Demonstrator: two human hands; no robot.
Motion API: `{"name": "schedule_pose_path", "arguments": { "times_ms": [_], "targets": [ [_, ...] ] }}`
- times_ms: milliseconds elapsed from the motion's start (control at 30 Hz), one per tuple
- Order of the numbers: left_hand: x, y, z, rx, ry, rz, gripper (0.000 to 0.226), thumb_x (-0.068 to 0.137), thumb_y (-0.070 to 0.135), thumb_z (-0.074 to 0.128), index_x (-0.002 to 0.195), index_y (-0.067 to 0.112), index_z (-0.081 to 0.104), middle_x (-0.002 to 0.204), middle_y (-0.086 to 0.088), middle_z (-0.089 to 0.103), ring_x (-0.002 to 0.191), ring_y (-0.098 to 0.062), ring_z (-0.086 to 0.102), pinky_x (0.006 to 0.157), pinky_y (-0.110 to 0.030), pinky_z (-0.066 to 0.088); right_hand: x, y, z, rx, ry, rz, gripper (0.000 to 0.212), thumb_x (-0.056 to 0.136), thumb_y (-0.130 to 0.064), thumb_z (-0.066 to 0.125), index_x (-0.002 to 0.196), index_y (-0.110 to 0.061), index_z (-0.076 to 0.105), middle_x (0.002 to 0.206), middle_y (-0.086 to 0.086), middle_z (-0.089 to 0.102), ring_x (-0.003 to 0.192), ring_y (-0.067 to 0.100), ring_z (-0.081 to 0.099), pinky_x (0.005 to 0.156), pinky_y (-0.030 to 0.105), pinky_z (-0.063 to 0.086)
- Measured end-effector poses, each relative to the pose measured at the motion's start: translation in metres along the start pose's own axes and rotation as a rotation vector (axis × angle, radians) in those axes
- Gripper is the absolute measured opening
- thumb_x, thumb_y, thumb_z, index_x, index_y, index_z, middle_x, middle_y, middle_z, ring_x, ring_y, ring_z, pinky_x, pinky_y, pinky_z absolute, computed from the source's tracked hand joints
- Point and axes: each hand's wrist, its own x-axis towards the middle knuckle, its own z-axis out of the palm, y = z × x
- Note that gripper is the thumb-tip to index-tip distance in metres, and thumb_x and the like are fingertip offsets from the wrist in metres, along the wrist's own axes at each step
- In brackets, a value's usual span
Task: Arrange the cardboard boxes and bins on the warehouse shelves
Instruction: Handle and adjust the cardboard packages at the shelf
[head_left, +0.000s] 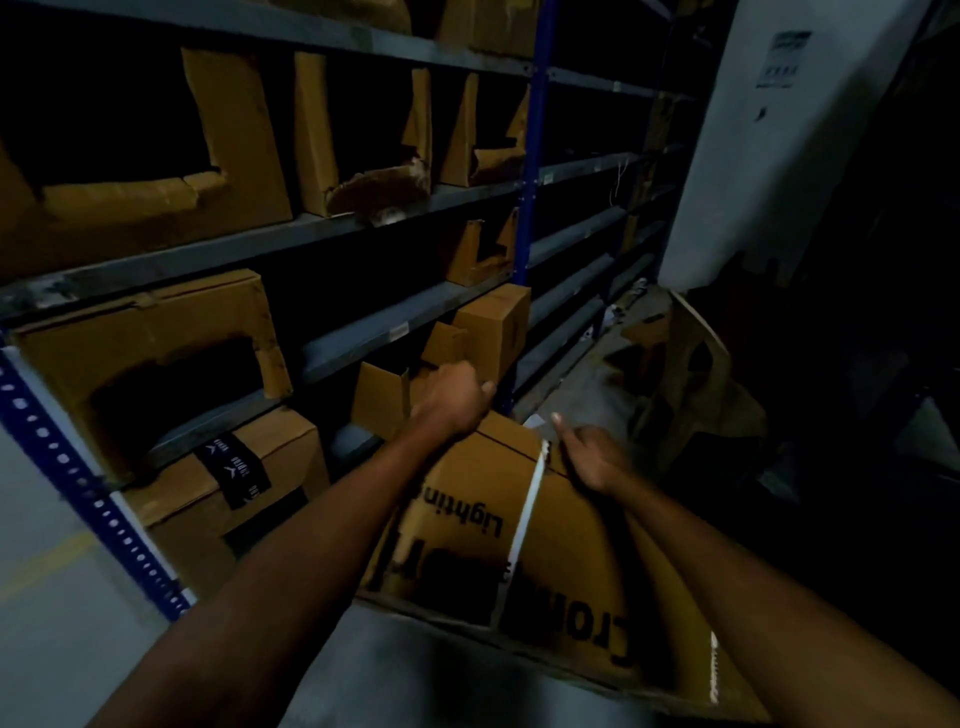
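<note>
Left hand (452, 400): at the far edge of the printed box (467, 525), fingers curled over that edge, seemingly gripping it, though the dim light blurs the contact
Right hand (592, 460): lying on the printed box's top face just right of its white strap (530, 514), fingers loose, one extended, holding nothing
Printed box: tilted on the grey floor (395, 670), under both forearms
Edges: the box's far corner sits close to the blue upright (530, 208) of the shelves; a small open-flap box (382, 400) lies just beyond it, behind the left hand
Open room: bare floor runs near and left of the printed box
Materials: brown corrugated cardboard with bold black lettering, a thin flat strap, creased faces; left of it, a taped box (223, 483) and a cut-out bin (150, 358)
</note>
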Motion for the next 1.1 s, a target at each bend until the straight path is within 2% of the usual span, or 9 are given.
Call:
{"name": "schedule_pose_path", "arguments": {
  "times_ms": [100,167,233,400,567,767,900,1033,1100],
  "targets": [
    [0.006,-0.027,-0.014,0.001,0.057,-0.036,0.047,0.093,0.038,0.049,0.052,0.016,0.049,0.053,-0.002,0.051,0.05,-0.016,0.05,0.048,-0.027,0.03,-0.014,0.05,0.002,0.018,-0.015,0.119,0.074,0.093,-0.066,0.014,0.09,-0.014,0.066,0.113,0.019,0.064,0.107,0.031,0.059,0.093,0.036,0.04],
    [0.011,-0.043,-0.019,0.004,0.097,-0.06,0.05,0.093,0.04,0.05,0.051,0.012,0.05,0.052,-0.003,0.05,0.052,-0.02,0.053,0.05,-0.028,0.036,-0.025,0.061,0.008,0.039,0.043,0.161,0.068,0.095,-0.063,0.015,0.076,-0.015,0.06,0.108,0.02,0.065,0.101,0.032,0.06,0.087,0.035,0.042],
    [0.015,-0.054,-0.018,-0.011,0.121,-0.057,0.051,0.093,0.041,0.051,0.053,0.01,0.054,0.054,-0.006,0.055,0.056,-0.023,0.057,0.055,-0.032,0.043,-0.031,0.058,0.017,-0.006,0.086,0.162,0.068,0.099,-0.058,0.015,0.082,-0.013,0.062,0.107,0.018,0.064,0.1,0.032,0.06,0.085,0.035,0.042],
    [0.013,-0.067,-0.012,0.005,0.132,-0.02,0.045,0.094,0.044,0.054,0.057,0.018,0.055,0.057,0.0,0.055,0.059,-0.017,0.057,0.056,-0.029,0.037,-0.027,0.042,0.018,-0.141,0.191,0.126,0.071,0.099,-0.059,0.017,0.085,-0.012,0.067,0.106,0.018,0.067,0.101,0.033,0.06,0.083,0.036,0.043],
    [0.014,-0.045,-0.003,-0.011,-0.154,0.145,0.043,0.094,0.039,0.055,0.058,0.018,0.05,0.056,-0.002,0.05,0.056,-0.016,0.049,0.051,-0.028,0.033,-0.014,0.01,0.025,-0.253,0.167,0.069,0.067,0.097,-0.063,0.018,0.089,-0.016,0.065,0.105,0.011,0.066,0.095,0.029,0.06,0.074,0.034,0.036],
    [-0.019,-0.005,0.058,-0.124,-0.312,0.25,0.039,0.094,0.026,0.052,0.058,0.012,0.047,0.06,-0.009,0.049,0.06,-0.023,0.05,0.055,-0.032,0.034,-0.005,-0.024,0.039,-0.438,0.134,-0.006,0.038,0.098,-0.038,0.033,0.111,-0.017,0.063,0.117,0.01,0.064,0.104,0.027,0.06,0.085,0.037,0.045],
    [-0.04,0.009,0.091,-0.189,-0.17,0.113,0.048,0.099,0.037,0.04,0.065,0.008,0.057,0.078,-0.021,0.063,0.077,-0.035,0.061,0.061,-0.032,0.036,-0.008,-0.032,0.019,-0.469,0.165,-0.047,0.043,0.1,-0.038,0.032,0.117,-0.013,0.062,0.123,0.013,0.061,0.113,0.03,0.057,0.091,0.037,0.044],
    [-0.041,0.021,0.088,-0.131,0.07,0.005,0.056,0.1,0.046,0.033,0.063,0.011,0.055,0.066,-0.01,0.057,0.062,-0.025,0.052,0.058,-0.029,0.031,-0.007,-0.037,-0.014,-0.464,0.153,-0.166,0.057,0.1,-0.053,0.03,0.103,-0.011,0.067,0.112,0.016,0.065,0.103,0.032,0.06,0.076,0.035,0.041],
    [-0.031,0.011,0.084,-0.149,0.097,-0.037,0.057,0.099,0.048,0.032,0.061,0.012,0.055,0.062,-0.005,0.054,0.058,-0.021,0.05,0.056,-0.029,0.035,-0.005,-0.028,-0.045,-0.509,0.02,-0.162,0.065,0.095,-0.064,0.029,0.098,-0.012,0.068,0.1,0.014,0.063,0.098,0.03,0.061,0.074,0.033,0.04]
  ]
}}
